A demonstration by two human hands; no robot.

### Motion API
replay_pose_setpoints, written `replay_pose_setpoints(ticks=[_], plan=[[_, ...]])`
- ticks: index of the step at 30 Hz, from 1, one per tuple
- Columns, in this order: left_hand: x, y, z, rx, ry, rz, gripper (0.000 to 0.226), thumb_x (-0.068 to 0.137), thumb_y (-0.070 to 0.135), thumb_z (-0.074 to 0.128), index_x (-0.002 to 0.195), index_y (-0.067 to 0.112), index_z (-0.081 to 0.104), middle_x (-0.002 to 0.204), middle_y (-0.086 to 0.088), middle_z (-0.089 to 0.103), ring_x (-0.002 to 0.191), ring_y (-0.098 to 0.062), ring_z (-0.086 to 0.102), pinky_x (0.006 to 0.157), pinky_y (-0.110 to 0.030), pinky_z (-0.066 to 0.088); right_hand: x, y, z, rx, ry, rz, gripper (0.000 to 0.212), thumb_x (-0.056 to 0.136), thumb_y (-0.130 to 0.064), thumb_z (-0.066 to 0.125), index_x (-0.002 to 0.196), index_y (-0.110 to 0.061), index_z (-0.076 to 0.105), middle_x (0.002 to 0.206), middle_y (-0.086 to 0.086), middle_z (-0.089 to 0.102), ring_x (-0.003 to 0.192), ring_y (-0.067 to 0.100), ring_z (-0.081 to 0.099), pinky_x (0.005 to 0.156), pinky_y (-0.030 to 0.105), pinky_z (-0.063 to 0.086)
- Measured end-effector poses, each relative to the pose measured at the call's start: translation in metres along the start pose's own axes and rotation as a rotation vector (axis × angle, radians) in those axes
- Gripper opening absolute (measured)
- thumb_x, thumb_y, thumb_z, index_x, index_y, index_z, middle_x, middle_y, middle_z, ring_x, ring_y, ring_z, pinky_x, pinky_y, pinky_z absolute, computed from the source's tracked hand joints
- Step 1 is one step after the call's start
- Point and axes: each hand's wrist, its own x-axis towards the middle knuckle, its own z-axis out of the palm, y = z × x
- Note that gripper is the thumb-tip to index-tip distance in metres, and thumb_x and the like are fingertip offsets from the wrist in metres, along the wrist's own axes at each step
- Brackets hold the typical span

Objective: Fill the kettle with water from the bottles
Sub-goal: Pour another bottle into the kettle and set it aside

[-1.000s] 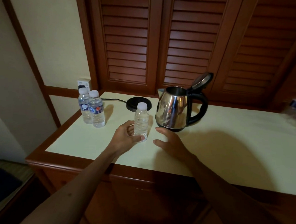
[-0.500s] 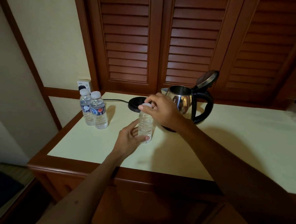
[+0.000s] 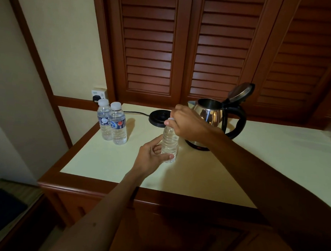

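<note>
Bottle [image 3: 170,143] full, upright: left hand [image 3: 151,159] grips base, right hand [image 3: 185,124] pinches cap; kettle [image 3: 211,118] lid open.

Right hand [image 3: 187,124] now up off the counter [image 3: 101,160], onto the bottle cap [image 3: 170,119].

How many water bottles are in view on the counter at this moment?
3 for sure: two labelled bottles stand side by side at the counter's left rear, and one unlabelled bottle is held by both hands before the kettle. A blurred shape at the far right edge may be a fourth.
</note>
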Motion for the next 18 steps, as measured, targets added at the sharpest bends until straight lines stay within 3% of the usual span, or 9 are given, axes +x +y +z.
replay_pose_setpoints(ticks=[7, 10, 14, 16, 18], plan=[[0.000, 0.002, 0.000, -0.025, -0.011, 0.018, 0.071, 0.073, -0.006, 0.082, 0.125, 0.038, 0.062, 0.114, -0.011, 0.074, 0.109, -0.030, 0.069, 0.100, -0.046, 0.052, -0.001, 0.012, -0.001, 0.150, -0.044, -0.092, 0.006, 0.095, -0.014, 0.052, 0.090, -0.016, 0.056, 0.099, -0.001, 0.046, 0.092, 0.017, 0.047, 0.080, 0.032, 0.039], [-0.001, 0.002, 0.000, -0.018, -0.022, 0.025, 0.071, 0.074, -0.007, 0.080, 0.126, 0.037, 0.061, 0.114, -0.011, 0.074, 0.109, -0.030, 0.069, 0.101, -0.047, 0.052, -0.001, 0.020, 0.000, 0.215, -0.034, -0.119, 0.021, 0.090, -0.007, 0.051, 0.106, -0.012, 0.065, 0.107, 0.000, 0.052, 0.099, 0.015, 0.049, 0.085, 0.032, 0.041], [-0.002, 0.002, 0.000, -0.008, -0.019, 0.031, 0.072, 0.075, -0.006, 0.081, 0.126, 0.040, 0.060, 0.114, -0.009, 0.074, 0.110, -0.028, 0.069, 0.100, -0.047, 0.052, -0.002, 0.022, -0.002, 0.297, -0.011, -0.112, 0.034, 0.090, -0.002, 0.056, 0.121, -0.014, 0.064, 0.118, 0.001, 0.058, 0.108, 0.013, 0.052, 0.093, 0.026, 0.041], [-0.002, 0.002, 0.000, 0.017, -0.006, 0.029, 0.072, 0.075, -0.004, 0.081, 0.125, 0.042, 0.060, 0.113, -0.006, 0.074, 0.109, -0.025, 0.070, 0.100, -0.046, 0.053, -0.005, 0.022, -0.005, 0.376, -0.013, -0.076, 0.037, 0.092, -0.006, 0.057, 0.127, -0.018, 0.061, 0.119, -0.004, 0.058, 0.105, 0.009, 0.053, 0.085, 0.016, 0.041], [-0.002, 0.002, 0.001, 0.038, -0.004, 0.029, 0.072, 0.075, -0.001, 0.082, 0.129, 0.040, 0.058, 0.114, -0.004, 0.074, 0.110, -0.023, 0.070, 0.100, -0.046, 0.053, -0.005, 0.022, -0.008, 0.393, -0.006, -0.031, 0.040, 0.092, -0.022, 0.063, 0.131, -0.023, 0.056, 0.118, -0.006, 0.056, 0.102, 0.007, 0.054, 0.076, 0.012, 0.041]])
